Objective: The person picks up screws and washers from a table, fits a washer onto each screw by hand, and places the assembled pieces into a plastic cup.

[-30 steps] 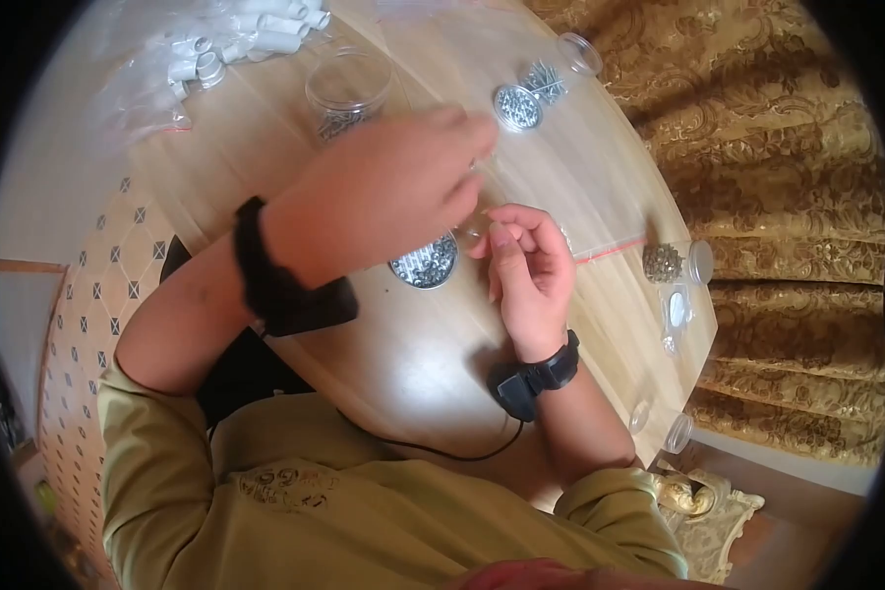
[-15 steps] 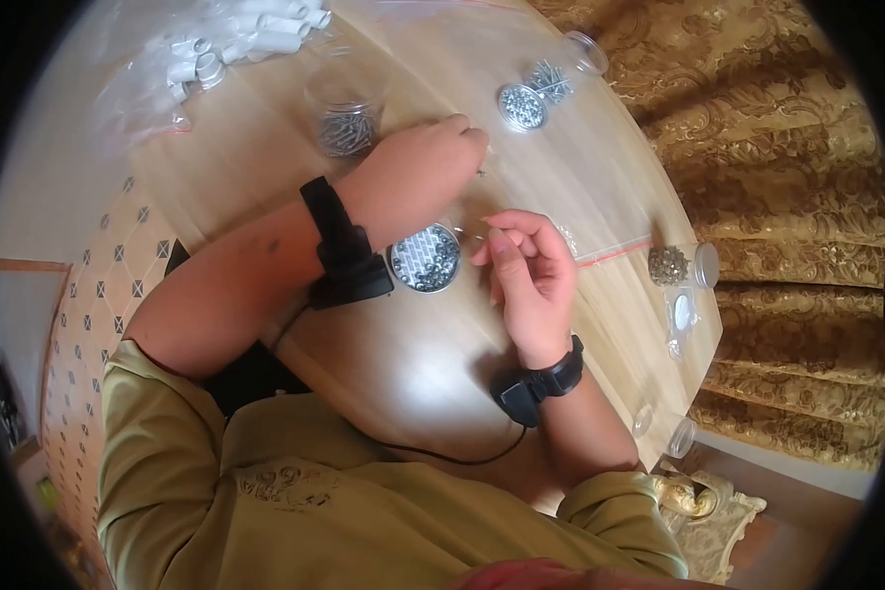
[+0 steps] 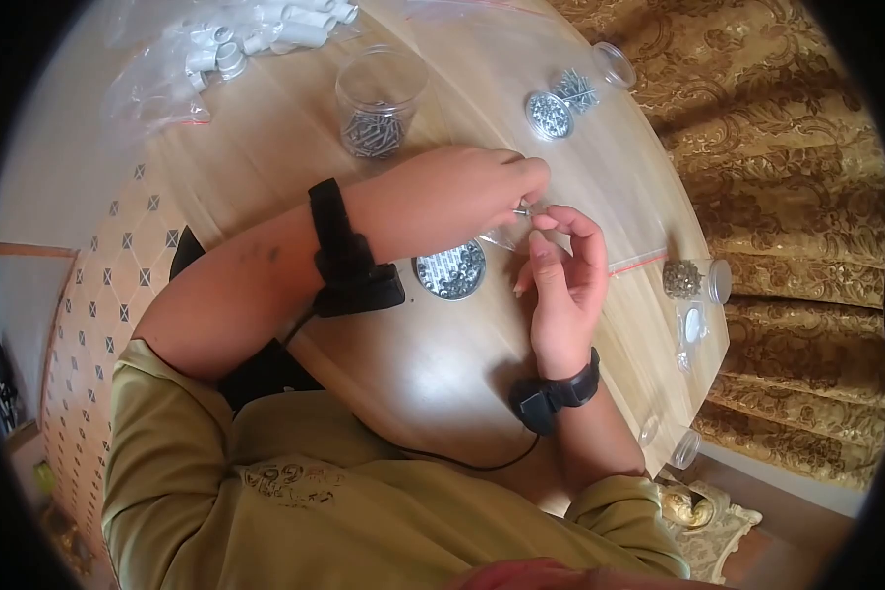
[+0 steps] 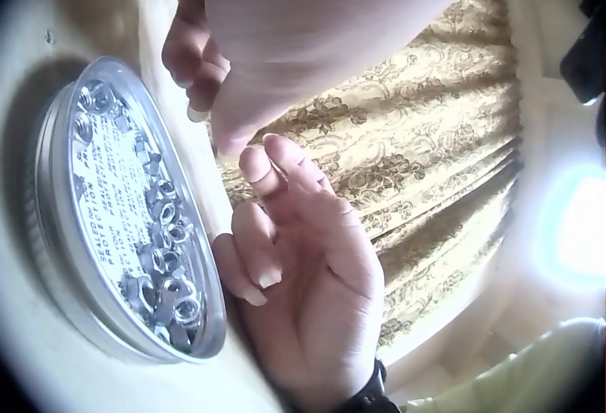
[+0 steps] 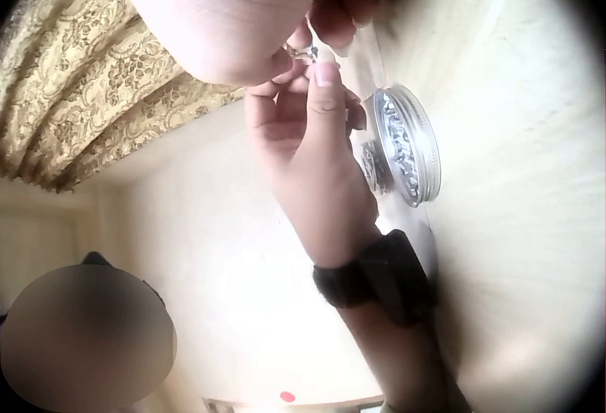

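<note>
My left hand (image 3: 462, 192) reaches across from the left and pinches a small silver screw (image 3: 523, 210) in its fingertips. From the right, my right hand (image 3: 568, 285) meets it, with curled fingers and thumb pinching at the screw's other end. In the right wrist view the small metal piece (image 5: 308, 53) shows between the fingertips of both hands. Just below the left hand lies a round metal-rimmed lid (image 4: 47, 243), printed inside and scattered with silver nuts (image 4: 166, 262). In the left wrist view the screw is hidden behind the fingers.
Behind the left forearm stands a clear jar (image 3: 342, 98) with screws. Farther back lie a lid of small metal parts (image 3: 549, 116) and a pile of screws (image 3: 577, 90). White pipe fittings (image 3: 300, 34) in plastic are at back left. Another jar (image 3: 720, 282) lies near the right edge.
The left hand has swung away from the back of the table toward the right hand, bringing the screw to its fingertips. The head view has shifted slightly; the right hand has barely moved.
</note>
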`<state>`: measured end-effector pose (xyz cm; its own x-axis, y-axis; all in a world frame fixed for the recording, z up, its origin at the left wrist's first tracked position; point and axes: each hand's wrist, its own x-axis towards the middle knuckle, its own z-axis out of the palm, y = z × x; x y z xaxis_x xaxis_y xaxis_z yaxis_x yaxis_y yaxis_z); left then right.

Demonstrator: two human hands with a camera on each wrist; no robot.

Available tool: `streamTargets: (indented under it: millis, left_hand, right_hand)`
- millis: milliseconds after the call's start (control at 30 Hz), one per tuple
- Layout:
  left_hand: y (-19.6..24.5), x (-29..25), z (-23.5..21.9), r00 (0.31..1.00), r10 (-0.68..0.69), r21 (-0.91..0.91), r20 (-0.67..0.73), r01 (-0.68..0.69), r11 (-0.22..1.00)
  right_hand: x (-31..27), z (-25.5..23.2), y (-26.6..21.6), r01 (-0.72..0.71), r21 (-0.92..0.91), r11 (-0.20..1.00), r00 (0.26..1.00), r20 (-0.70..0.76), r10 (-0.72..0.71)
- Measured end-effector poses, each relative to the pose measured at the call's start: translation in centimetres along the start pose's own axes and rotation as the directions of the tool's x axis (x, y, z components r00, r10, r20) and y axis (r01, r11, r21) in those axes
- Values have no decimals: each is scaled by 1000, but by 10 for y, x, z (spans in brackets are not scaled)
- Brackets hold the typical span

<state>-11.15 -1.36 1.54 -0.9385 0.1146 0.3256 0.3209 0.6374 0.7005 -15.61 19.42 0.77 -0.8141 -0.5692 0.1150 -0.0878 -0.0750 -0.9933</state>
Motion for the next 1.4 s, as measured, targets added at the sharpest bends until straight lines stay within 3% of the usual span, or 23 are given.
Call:
streamTargets:
  millis: [100,367,533,633,700,1033,1100,1200,1400]
  left_hand:
    - [7,4,-4,997,0,-40,82,3,999]
    - [9,6,-5,998,33,-47,62,-30,998]
    - [11,5,-7,999,-5,-86,39,8,996]
    - [10,2,-6,998,18,-11,68,-18,1000]
    - [12,1,-9,986,13,59,165,-23,998]
    - [8,1,-5,988,84,79,128,-95,992]
    - [8,0,-1,990,134,118,36,-137,983]
    - [7,-1,-2,986,168,194,14,-167,967]
    - [4,-4,-10,990,115,248,83,-132,960]
  right_hand:
    - [0,0,3,-7,-2,1000,1000,-14,7]
    - [4,-4,7,-29,-25,999,999,39,30]
    - [4,-5,3,-28,24,999,999,-35,29]
    - [4,-3,2,-37,63,997,998,-49,40]
    - [3,-2,1,-46,56,997,998,-51,49]
    - [2,-5,5,-68,66,996,997,31,66]
    - [2,0,1,-72,121,990,997,16,70]
    - [1,-1,-5,-83,174,981,996,35,78]
    - [-3,-16,0,-37,215,976,997,76,21]
